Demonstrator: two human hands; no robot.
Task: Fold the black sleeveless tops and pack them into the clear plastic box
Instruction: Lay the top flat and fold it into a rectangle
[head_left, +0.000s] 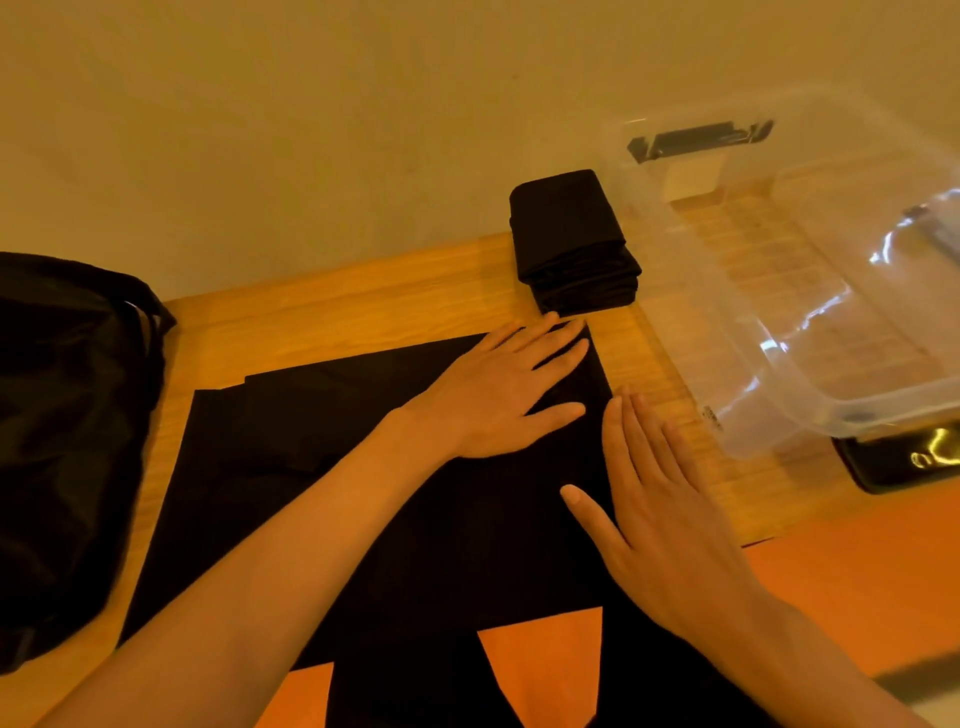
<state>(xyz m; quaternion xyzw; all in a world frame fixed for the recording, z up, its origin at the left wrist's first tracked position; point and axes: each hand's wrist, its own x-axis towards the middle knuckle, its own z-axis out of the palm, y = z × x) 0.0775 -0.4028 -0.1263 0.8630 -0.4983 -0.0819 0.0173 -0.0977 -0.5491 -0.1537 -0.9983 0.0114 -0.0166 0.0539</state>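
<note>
No legible text, brand, number or sign was recorded anywhere in the head view. The clear plastic box carried a small dark-printed sticker low on its near wall and a pale rectangular patch on its far wall; the print on the first was too small and blurred to read, and the second showed no characters. A glossy black object beside the box's near corner bore gold-coloured glints that could not be resolved into letters.
</note>
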